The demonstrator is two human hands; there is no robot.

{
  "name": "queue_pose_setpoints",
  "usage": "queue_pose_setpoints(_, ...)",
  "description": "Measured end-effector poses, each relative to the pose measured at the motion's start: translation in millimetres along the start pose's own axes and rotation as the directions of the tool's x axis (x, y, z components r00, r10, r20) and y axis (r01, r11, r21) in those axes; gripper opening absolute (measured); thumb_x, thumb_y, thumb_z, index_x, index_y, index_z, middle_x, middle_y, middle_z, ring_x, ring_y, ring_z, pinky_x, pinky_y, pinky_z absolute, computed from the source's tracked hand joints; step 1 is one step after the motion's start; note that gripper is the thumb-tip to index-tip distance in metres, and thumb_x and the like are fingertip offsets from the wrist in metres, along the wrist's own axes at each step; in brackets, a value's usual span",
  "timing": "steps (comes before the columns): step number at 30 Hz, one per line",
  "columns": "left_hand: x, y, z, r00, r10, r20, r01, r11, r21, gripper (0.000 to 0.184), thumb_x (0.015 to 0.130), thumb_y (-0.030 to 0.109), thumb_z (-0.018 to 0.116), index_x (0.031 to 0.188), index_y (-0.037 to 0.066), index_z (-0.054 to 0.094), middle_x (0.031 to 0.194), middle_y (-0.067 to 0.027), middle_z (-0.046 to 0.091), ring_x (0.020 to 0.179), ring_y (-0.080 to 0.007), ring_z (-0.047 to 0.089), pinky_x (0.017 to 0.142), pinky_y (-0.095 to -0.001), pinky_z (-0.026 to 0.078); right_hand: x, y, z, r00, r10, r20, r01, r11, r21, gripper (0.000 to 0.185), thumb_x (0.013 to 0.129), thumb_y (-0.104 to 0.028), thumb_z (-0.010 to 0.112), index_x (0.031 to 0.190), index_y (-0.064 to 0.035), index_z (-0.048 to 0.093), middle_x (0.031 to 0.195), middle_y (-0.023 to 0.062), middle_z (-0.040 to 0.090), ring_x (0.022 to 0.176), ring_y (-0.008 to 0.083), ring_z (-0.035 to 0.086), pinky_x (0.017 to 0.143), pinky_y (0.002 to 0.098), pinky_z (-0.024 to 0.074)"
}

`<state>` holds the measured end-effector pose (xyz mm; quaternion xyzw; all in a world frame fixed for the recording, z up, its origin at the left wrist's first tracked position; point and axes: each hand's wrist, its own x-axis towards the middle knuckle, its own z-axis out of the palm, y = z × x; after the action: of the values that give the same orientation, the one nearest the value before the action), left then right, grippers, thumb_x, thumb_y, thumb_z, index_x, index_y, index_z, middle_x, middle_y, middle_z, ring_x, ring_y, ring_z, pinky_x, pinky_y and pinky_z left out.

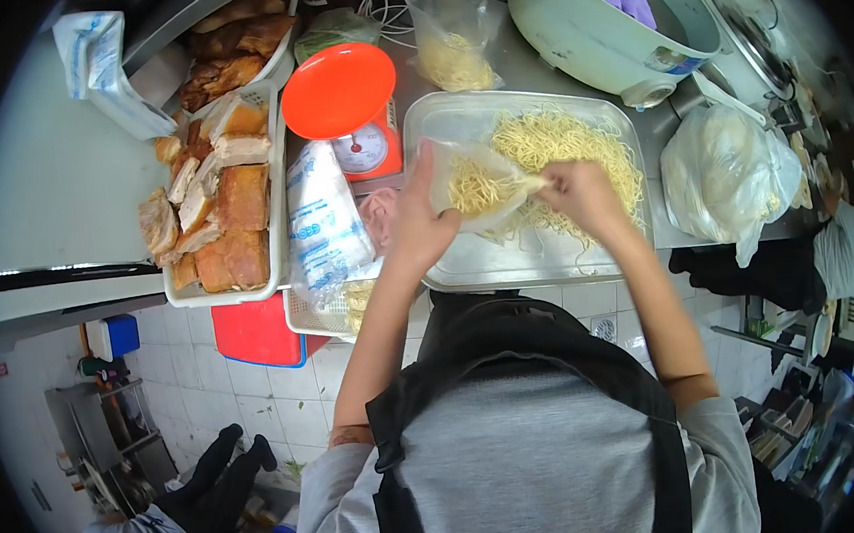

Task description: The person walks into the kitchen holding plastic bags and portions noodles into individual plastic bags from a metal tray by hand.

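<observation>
- The right hand (580, 193) pinches the gathered end of a clear bag of noodles (477, 186).
- The left hand (423, 215) grips its other end.
- The bag is over the metal tray (452, 263), beside loose noodles (562, 143).

Bag (478, 188) partly hidden by right hand (580, 194).

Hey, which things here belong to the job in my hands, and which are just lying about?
Part of the job:
noodles
clear bag, pinched by your right hand
metal tray
perhaps the red scale

Apparently just lying about:
cooked meat
pale green tub
red box on the floor
</observation>
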<state>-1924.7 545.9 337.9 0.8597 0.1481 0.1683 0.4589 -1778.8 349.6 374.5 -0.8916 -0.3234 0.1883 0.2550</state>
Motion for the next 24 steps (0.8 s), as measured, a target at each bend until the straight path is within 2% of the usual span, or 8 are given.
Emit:
queue_pose_setpoints(3,1.6,-1.0,1.4,0.999,-0.037,0.010,0.037,0.998,-0.051,0.092,0.065,-0.001,0.058,0.151,0.003,0.024,0.147,-0.0208,0.041,0.074,-0.0158,0.058,0.077,-0.0246,0.045,-4.0,-36.1,-63.0,0.991,-0.075,-0.111,0.103,0.957,0.270,0.013,0.081,-0.016,0.075,0.087,-0.0046,0.073,0.067,0.0053,0.066,0.057,0.0074,0.061,0.053,0.0263,0.0484)
queue_pose_setpoints(5,4.5,1.4,2.4,0.997,-0.067,0.034,0.070,0.991,-0.114,0.093,0.065,-0.001,0.058,0.151,0.003,0.022,0.147,-0.0212,0.041,0.073,-0.0152,0.058,0.069,-0.0224,0.045,-3.7,-63.4,-100.1,0.948,-0.190,-0.254,0.274,0.894,0.356,0.016,0.081,-0.019,0.076,0.086,-0.0035,0.072,0.066,0.0012,0.065,0.056,0.0044,0.060,0.050,0.0220,0.0468)
queue_pose_setpoints(8,6.0,5.4,3.7,0.992,-0.089,0.086,0.102,0.983,-0.154,0.093,0.066,-0.002,0.057,0.152,0.003,0.020,0.151,-0.0218,0.035,0.101,-0.0205,0.061,0.066,-0.0207,0.045,-10.3,-120.2,-156.0,0.890,-0.296,-0.348,0.400,0.871,0.284,0.015,0.083,-0.011,0.074,0.093,-0.0013,0.071,0.078,0.0030,0.069,0.055,0.0057,0.059,0.052,0.0157,0.0491)
queue_pose_setpoints(14,8.5,3.3,3.9,0.991,-0.057,0.124,0.081,0.976,-0.204,0.092,0.067,-0.003,0.056,0.151,0.002,0.019,0.154,-0.0219,0.027,0.138,-0.0305,0.037,0.082,-0.0226,0.045,-15.6,-165.3,-178.5,0.819,-0.341,-0.461,0.515,0.791,0.331,0.021,0.079,-0.017,0.079,0.083,0.0004,0.068,0.069,0.0080,0.067,0.048,0.0083,0.060,0.043,0.0184,0.0486)
queue_pose_setpoints(18,9.8,3.9,5.9,0.993,-0.058,0.102,0.078,0.975,-0.206,0.090,0.067,-0.002,0.056,0.150,0.000,0.021,0.152,-0.0222,0.030,0.140,-0.0296,0.034,0.104,-0.0278,0.034,-7.6,-144.4,-130.4,0.899,-0.354,-0.257,0.435,0.782,0.447,0.016,0.083,-0.014,0.074,0.093,-0.0022,0.071,0.078,0.0025,0.068,0.052,0.0054,0.057,0.051,0.0174,0.0483)
queue_pose_setpoints(20,11.8,4.5,7.0,0.995,-0.039,0.096,0.060,0.972,-0.227,0.089,0.067,-0.002,0.057,0.150,-0.001,0.023,0.151,-0.0228,0.031,0.141,-0.0290,0.031,0.110,-0.0298,0.027,4.6,-119.8,-91.9,0.966,-0.254,-0.036,0.229,0.790,0.568,0.024,0.078,-0.023,0.078,0.090,-0.0021,0.073,0.068,0.0039,0.068,0.057,0.0128,0.063,0.055,0.0248,0.0513)
queue_pose_setpoints(22,12.8,3.6,7.5,0.995,-0.015,0.100,0.044,0.956,-0.290,0.089,0.067,-0.001,0.057,0.149,-0.003,0.024,0.150,-0.0238,0.033,0.142,-0.0284,0.029,0.114,-0.0310,0.022,12.7,-93.9,-60.1,0.963,-0.241,0.117,0.230,0.968,0.101,0.039,0.070,-0.022,0.081,0.102,-0.0031,0.071,0.083,0.0109,0.070,0.075,0.0282,0.067,0.072,0.0354,0.0545)
queue_pose_setpoints(24,12.7,10.2,3.5,0.992,-0.041,0.119,0.073,0.958,-0.279,0.089,0.067,-0.002,0.057,0.149,-0.003,0.024,0.150,-0.0242,0.033,0.142,-0.0282,0.028,0.114,-0.0308,0.022,13.2,-58.1,-35.8,0.921,-0.389,-0.035,0.385,0.919,-0.087,0.050,0.068,-0.020,0.082,0.113,-0.0060,0.066,0.097,0.0143,0.069,0.079,0.0271,0.067,0.073,0.0344,0.0551)
